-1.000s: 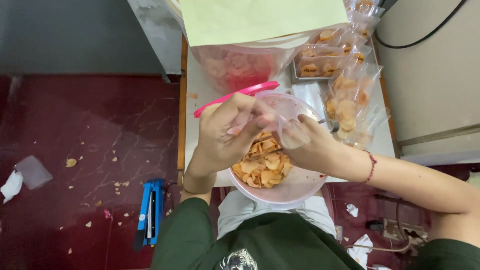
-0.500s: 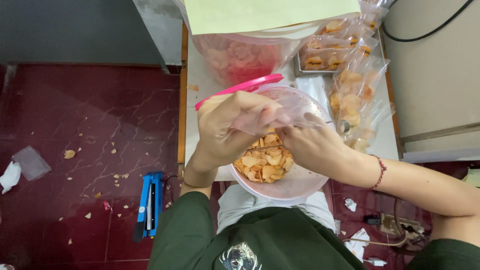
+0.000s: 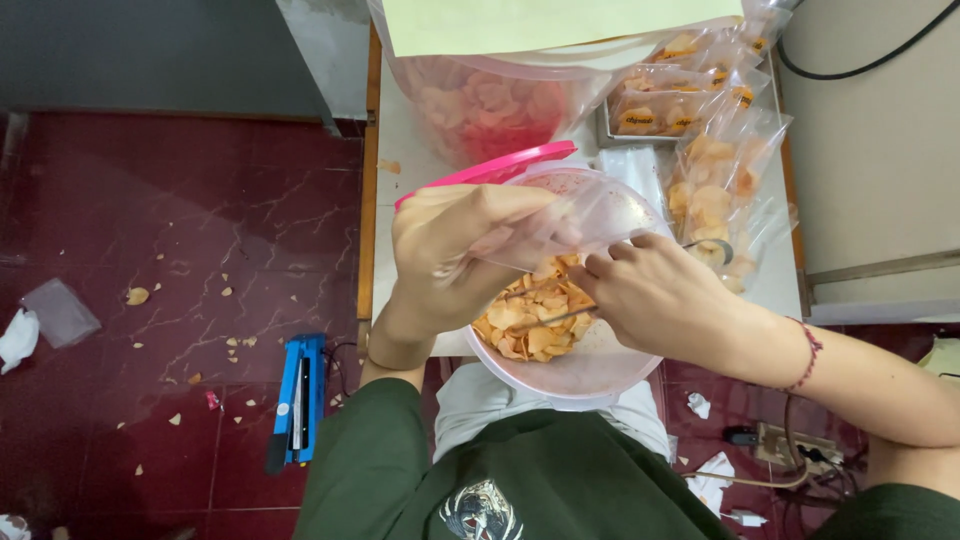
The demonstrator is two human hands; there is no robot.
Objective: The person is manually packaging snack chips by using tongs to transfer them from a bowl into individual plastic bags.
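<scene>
Centre frame: my left hand [image 3: 455, 255] pinches a clear plastic bag [image 3: 580, 215] over the pink bowl [image 3: 575, 375] of orange chips [image 3: 535, 315]. My right hand [image 3: 660, 300] grips a metal utensil [image 3: 715, 245]. Farther up: filled chip bags [image 3: 715, 190], big sack [image 3: 490, 105].

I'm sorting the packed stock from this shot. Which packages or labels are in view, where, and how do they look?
Filled chip bags: table's right side, clear, orange chips inside.
Labelled bags: in a tray behind, clear with small orange oval labels.
Empty clear bag: held open by the left hand over the pink bowl.
</scene>
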